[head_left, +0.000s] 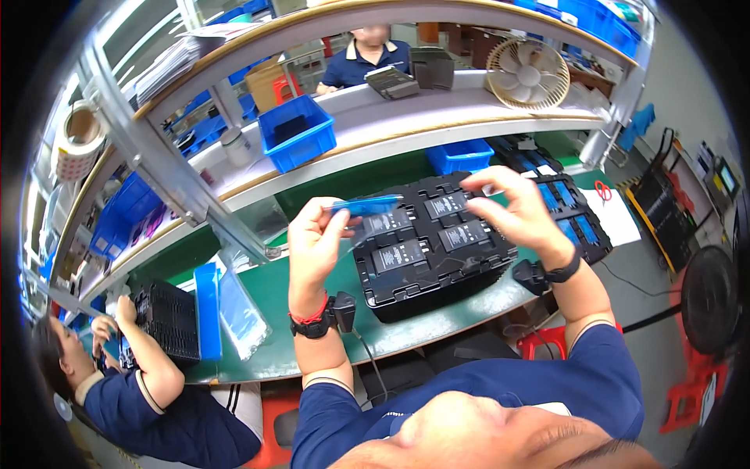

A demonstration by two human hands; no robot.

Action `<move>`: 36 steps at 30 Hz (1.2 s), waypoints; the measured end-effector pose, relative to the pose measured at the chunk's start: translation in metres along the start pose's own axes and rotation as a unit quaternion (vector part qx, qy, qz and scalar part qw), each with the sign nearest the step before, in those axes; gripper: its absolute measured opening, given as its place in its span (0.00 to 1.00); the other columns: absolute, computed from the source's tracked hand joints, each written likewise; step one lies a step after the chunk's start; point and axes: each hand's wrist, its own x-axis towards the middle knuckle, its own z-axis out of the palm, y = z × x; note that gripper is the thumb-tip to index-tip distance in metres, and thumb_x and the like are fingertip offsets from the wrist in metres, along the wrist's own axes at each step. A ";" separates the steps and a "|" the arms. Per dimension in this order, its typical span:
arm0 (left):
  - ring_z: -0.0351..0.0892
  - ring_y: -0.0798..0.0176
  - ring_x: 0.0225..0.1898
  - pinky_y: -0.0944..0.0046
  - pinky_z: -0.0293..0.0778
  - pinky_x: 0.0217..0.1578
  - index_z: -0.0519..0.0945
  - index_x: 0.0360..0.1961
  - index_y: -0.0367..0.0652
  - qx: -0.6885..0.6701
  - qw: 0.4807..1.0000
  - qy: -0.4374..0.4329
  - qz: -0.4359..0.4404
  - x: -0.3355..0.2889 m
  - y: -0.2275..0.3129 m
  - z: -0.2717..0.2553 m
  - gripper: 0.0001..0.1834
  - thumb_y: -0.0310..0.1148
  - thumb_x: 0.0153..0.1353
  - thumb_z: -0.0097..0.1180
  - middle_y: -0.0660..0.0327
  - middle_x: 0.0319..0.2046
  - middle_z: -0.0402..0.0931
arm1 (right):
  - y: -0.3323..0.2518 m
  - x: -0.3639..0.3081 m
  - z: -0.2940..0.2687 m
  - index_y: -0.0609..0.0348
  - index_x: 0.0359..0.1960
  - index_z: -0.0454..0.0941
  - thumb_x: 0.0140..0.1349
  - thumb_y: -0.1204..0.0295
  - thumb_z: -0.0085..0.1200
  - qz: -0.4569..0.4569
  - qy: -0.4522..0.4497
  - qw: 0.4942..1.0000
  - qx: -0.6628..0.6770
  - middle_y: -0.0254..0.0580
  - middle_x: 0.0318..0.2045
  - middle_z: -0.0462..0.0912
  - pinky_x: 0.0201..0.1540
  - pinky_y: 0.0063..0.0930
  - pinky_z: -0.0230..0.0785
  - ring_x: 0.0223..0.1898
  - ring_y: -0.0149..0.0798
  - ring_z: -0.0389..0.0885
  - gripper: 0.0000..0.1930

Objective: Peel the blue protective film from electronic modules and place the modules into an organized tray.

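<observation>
The camera rode on the person's head, the left of two side by side, looking down and forward over the green bench (277, 301). It sat close: the wearer's own shoulder (605, 367) crowded the lower edge, the left hand (316, 238) and right hand (522, 209) came up mid-view, and the shelf (437, 109) beyond lay farther off, bowed by the fisheye.

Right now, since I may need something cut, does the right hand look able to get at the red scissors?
Probably yes: the scissors lie uncovered on white paper, and the right hand could likely pass over the black tray between.
</observation>
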 end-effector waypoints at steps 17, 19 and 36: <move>0.74 0.74 0.25 0.75 0.71 0.26 0.78 0.29 0.36 0.050 0.997 0.025 0.049 0.000 -0.013 0.006 0.13 0.37 0.62 0.54 0.64 0.23 0.76 | 0.024 0.048 0.040 0.63 0.33 0.76 0.56 0.79 0.56 0.019 0.034 0.947 0.319 0.33 0.28 0.77 0.38 0.17 0.67 0.32 0.24 0.74 0.04; 0.78 0.68 0.29 0.71 0.75 0.29 0.77 0.34 0.34 0.023 0.998 0.043 0.046 0.004 -0.010 -0.005 0.19 0.43 0.64 0.48 0.59 0.30 0.77 | 0.050 0.046 0.015 0.61 0.33 0.74 0.59 0.73 0.54 0.144 0.001 0.923 0.358 0.30 0.23 0.74 0.26 0.14 0.65 0.23 0.21 0.70 0.04; 0.81 0.62 0.33 0.73 0.77 0.24 0.71 0.43 0.33 -0.018 0.993 0.115 -0.020 0.010 -0.002 -0.021 0.11 0.21 0.58 0.52 0.57 0.36 0.76 | 0.130 0.040 0.030 0.57 0.23 0.71 0.55 0.73 0.59 0.408 -0.164 0.870 0.221 0.26 0.12 0.68 0.09 0.14 0.52 0.09 0.19 0.61 0.09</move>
